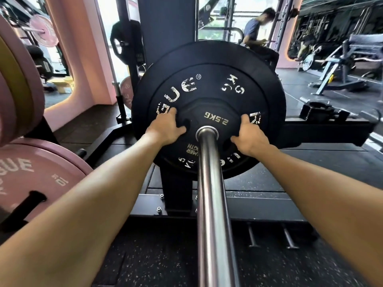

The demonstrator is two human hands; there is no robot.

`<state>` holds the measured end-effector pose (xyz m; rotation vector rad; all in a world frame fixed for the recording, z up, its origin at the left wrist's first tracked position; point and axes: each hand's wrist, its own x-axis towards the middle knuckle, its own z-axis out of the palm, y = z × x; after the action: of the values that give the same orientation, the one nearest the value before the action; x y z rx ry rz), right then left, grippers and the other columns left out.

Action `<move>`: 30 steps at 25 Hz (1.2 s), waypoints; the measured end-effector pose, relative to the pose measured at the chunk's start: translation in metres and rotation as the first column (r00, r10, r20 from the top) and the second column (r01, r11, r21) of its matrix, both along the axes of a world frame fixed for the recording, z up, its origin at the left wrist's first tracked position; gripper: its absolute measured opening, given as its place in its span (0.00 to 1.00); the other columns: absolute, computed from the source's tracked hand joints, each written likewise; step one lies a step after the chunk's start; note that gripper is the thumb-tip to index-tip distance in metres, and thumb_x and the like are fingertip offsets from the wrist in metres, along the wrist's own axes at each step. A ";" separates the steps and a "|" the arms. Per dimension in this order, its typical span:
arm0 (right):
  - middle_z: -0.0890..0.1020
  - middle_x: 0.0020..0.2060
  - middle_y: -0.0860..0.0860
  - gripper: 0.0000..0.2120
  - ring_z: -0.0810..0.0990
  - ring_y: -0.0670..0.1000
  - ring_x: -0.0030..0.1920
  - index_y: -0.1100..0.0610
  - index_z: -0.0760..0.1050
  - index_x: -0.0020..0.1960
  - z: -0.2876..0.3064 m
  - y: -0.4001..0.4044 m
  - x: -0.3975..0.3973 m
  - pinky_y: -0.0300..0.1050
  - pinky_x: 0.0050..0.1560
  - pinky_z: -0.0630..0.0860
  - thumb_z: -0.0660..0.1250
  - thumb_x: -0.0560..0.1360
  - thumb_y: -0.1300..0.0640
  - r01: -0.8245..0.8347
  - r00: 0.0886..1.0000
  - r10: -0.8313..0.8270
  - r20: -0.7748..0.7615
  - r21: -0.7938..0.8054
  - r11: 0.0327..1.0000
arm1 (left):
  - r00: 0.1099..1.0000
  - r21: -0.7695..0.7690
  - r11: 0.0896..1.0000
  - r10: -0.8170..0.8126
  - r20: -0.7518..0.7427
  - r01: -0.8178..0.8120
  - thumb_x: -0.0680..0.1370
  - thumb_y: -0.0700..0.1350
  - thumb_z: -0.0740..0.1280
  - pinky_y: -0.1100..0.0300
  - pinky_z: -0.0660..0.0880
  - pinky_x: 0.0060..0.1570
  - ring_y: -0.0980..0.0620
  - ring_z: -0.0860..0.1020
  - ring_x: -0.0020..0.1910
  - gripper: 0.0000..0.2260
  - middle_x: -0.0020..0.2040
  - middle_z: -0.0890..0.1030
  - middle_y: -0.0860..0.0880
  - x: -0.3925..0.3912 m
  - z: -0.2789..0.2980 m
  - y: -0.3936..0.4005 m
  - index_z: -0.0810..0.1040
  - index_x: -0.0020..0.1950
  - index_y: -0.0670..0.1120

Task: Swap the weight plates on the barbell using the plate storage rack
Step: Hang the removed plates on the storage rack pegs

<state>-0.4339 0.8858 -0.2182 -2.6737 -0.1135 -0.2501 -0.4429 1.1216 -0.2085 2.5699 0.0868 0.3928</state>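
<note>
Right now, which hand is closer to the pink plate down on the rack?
Left. The left hand grips the small 2.5 kg plate on the pink plate's side; the right hand grips its far side.

A small black rubber plate marked 2.5KG (215, 119) sat upright on the shiny steel barbell sleeve (211, 193), flat against a larger black bumper plate with worn white lettering (207, 79). Pink bumper plates (31, 172) stood stored at nine o'clock from the sleeve.

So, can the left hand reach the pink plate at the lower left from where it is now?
Probably yes. The left hand grips the small 2.5 kg plate on the barbell, so it must let go first. The pink plate lies beside the left forearm, with nothing between them.
</note>
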 end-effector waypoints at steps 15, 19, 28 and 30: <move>0.79 0.47 0.56 0.11 0.80 0.62 0.50 0.55 0.77 0.52 -0.005 -0.012 -0.089 0.49 0.52 0.78 0.65 0.70 0.59 0.070 0.997 -0.071 -0.002 0.187 0.980 | 0.994 -0.254 0.961 0.101 -0.052 -0.111 0.72 0.44 0.62 0.52 0.82 0.30 0.42 0.83 0.35 0.15 0.48 0.82 0.44 -0.112 -0.011 -0.027 0.81 0.57 0.51; 0.81 0.46 0.59 0.07 0.82 0.64 0.42 0.53 0.73 0.43 -0.006 -0.016 -0.136 0.55 0.41 0.83 0.63 0.70 0.64 0.017 1.000 -0.009 -0.026 0.303 0.953 | 0.992 -0.205 0.971 0.124 -0.011 -0.123 0.71 0.47 0.62 0.52 0.82 0.43 0.39 0.83 0.41 0.12 0.48 0.83 0.44 -0.160 -0.015 -0.032 0.81 0.52 0.52; 0.82 0.46 0.57 0.09 0.81 0.64 0.45 0.50 0.73 0.44 -0.004 -0.027 -0.257 0.57 0.49 0.80 0.59 0.69 0.63 -0.030 1.000 0.030 0.006 0.238 0.971 | 0.996 -0.276 0.958 0.090 0.011 -0.083 0.69 0.49 0.62 0.50 0.83 0.36 0.42 0.84 0.36 0.10 0.42 0.83 0.47 -0.278 -0.024 -0.042 0.80 0.47 0.52; 0.82 0.45 0.56 0.08 0.81 0.63 0.43 0.51 0.71 0.42 -0.001 -0.029 -0.284 0.54 0.48 0.80 0.60 0.69 0.63 -0.034 0.999 0.033 0.012 0.208 0.977 | 0.997 -0.305 0.950 0.071 0.006 -0.065 0.65 0.51 0.61 0.49 0.83 0.41 0.42 0.84 0.38 0.13 0.41 0.84 0.48 -0.302 -0.026 -0.042 0.80 0.46 0.52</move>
<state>-0.7181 0.8568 -0.2192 -2.4605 -0.1275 -0.2478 -0.7449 1.0793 -0.2341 2.2625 0.2139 0.3930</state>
